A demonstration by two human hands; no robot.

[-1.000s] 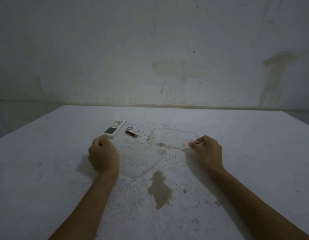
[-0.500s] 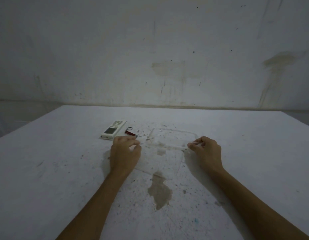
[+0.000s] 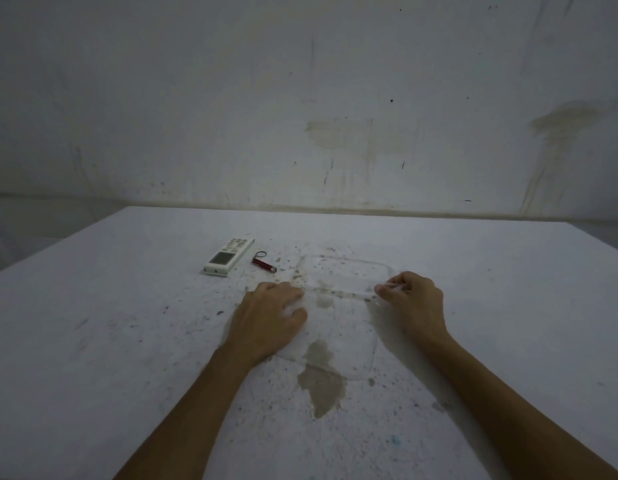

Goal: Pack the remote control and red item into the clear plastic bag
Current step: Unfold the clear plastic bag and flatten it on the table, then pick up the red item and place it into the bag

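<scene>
A clear plastic bag [image 3: 342, 327] lies flat on the white table [image 3: 93, 341], hard to see, its far flap reaching towards the wall. My right hand [image 3: 413, 301] pinches the bag's right edge near the fold. My left hand [image 3: 271, 315] rests palm down on the bag's left edge, fingers curled at the plastic; whether it grips the bag I cannot tell. A white remote control [image 3: 228, 256] with a small screen lies beyond my left hand. Just right of it is the red item [image 3: 263, 265], a small cylinder on a key ring.
The tabletop is speckled with dirt and has a brown chipped patch [image 3: 323, 386] under the bag's near end. A stained white wall [image 3: 335, 133] rises behind the table's far edge.
My left hand has slid right from near the remote to the bag's left edge. The right hand has stayed pinching the bag.
</scene>
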